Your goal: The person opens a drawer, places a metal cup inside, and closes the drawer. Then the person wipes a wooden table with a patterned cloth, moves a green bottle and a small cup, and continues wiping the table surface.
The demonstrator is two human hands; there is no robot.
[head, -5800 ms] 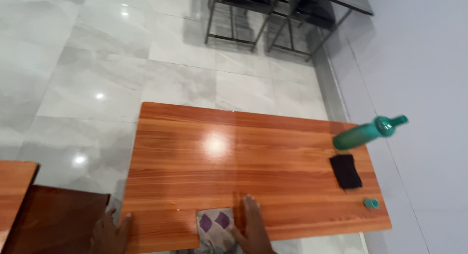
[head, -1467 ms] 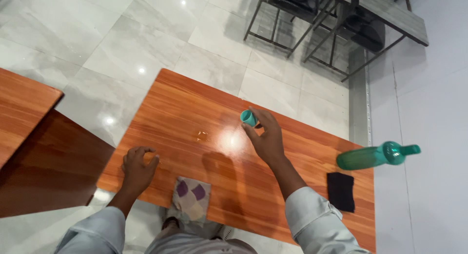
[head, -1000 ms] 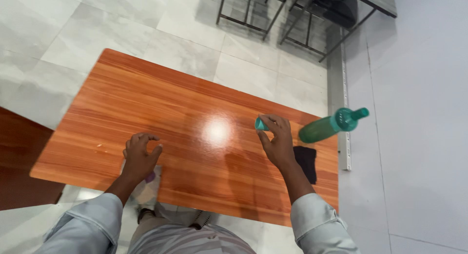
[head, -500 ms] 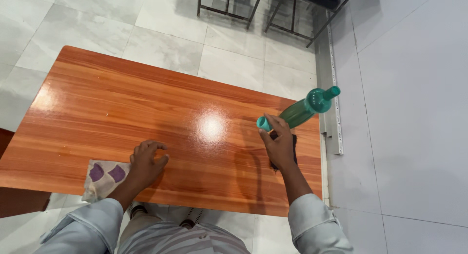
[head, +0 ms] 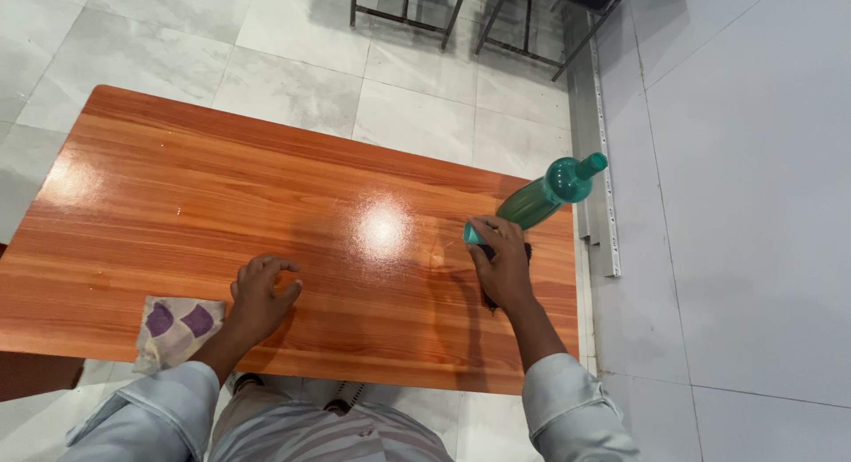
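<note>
On the right part of the wooden table (head: 222, 196), right hand (head: 501, 265) hovers low over the surface, fingers pinched together on a small teal cap (head: 472, 235) held at the fingertips. Cap sits just beside the base of the teal bottle (head: 541, 194), which stands upright, neck uncapped, near the table's far right edge. A black cloth (head: 490, 295) lies flat under the right hand, mostly hidden by it.

Left hand (head: 260, 295) rests near the table's near edge, fingers curled loosely inward, holding nothing; knuckles touch the wood. Patterned cloth (head: 174, 327), pale with purple patches, lies just left of the left hand, draped partly over the near edge. Both sleeves light grey. Bright glare spot on the tabletop between the two hands. Metal chair legs (head: 461, 19) stand on the grey tiled floor beyond the table
</note>
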